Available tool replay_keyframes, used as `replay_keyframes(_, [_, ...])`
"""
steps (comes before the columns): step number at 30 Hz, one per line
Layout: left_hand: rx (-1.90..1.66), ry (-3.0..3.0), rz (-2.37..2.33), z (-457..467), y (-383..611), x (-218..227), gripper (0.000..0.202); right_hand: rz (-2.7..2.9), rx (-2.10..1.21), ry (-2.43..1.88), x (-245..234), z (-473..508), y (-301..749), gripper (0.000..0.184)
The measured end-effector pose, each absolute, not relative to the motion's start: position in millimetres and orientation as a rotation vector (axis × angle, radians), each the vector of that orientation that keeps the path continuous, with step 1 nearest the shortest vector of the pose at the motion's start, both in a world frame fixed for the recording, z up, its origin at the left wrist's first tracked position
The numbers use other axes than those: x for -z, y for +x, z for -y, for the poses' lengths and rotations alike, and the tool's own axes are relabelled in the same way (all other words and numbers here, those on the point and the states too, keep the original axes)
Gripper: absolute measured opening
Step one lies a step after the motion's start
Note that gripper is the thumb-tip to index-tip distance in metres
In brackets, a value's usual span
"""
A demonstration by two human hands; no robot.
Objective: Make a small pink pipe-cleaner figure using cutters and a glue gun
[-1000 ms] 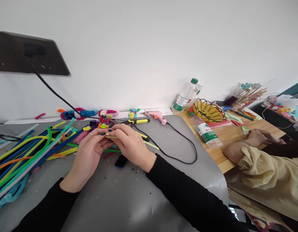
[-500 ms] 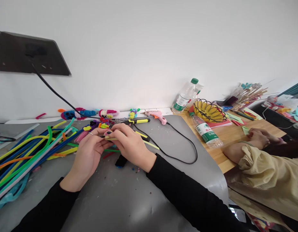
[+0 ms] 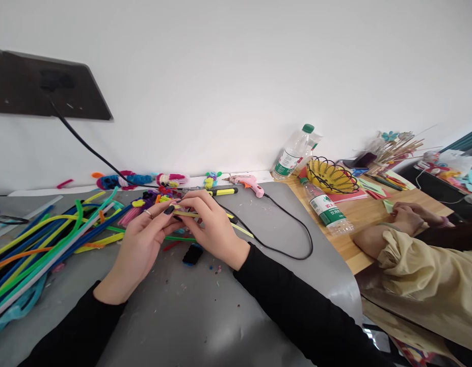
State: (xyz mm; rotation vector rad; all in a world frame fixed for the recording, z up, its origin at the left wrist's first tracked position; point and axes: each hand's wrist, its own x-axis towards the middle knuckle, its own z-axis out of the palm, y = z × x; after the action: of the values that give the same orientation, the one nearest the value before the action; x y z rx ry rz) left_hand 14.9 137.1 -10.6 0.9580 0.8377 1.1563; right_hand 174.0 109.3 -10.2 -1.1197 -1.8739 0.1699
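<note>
Both of my hands meet above the grey table mat [image 3: 175, 326], fingertips pinched together. A thin pale yellow strip, which looks like a pipe cleaner [image 3: 189, 213], runs between them. My left hand [image 3: 140, 247] closes on its left end with thumb and fingers. From the other side my right hand [image 3: 213, 229] pinches the same strip, its fingers curled over it. The fingers hide part of the strip. A yellow length [image 3: 243, 231] shows past my right hand; I cannot tell whether it belongs to the same piece. Below the hands lies a small black fuzzy piece [image 3: 192, 254].
Loose coloured pipe cleaners [image 3: 48, 250] cover the mat's left side. Along the wall are fuzzy figures [image 3: 134, 179] and a pink glue gun [image 3: 251, 183], its cord looping right. Bottles [image 3: 328, 211] and a yellow basket [image 3: 331, 175] stand right, near another person's hands [image 3: 412, 216].
My fingers have shifted along the strip: the left thumb has moved up over it, and the right fingers have lifted slightly. More of the strip shows between the hands.
</note>
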Motion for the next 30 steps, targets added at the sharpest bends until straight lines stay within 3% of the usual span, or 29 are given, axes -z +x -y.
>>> replay_keyframes(7, [-1.120,1.013,-0.941,-136.8,16.4,7.0,0.054,1.821,-0.223,-1.053,7.5,-109.0,175.7,0.016])
replay_keyframes(17, [-1.149,1.144,-1.081,-140.0,13.0,12.7,0.071,1.718,-0.215,-0.980,6.6,-111.7,180.7,0.014])
replay_keyframes(30, [-1.207,1.124,-1.103,-138.8,13.8,11.1,0.069,1.830,0.038,-1.018,12.9,-116.0,181.2,0.017])
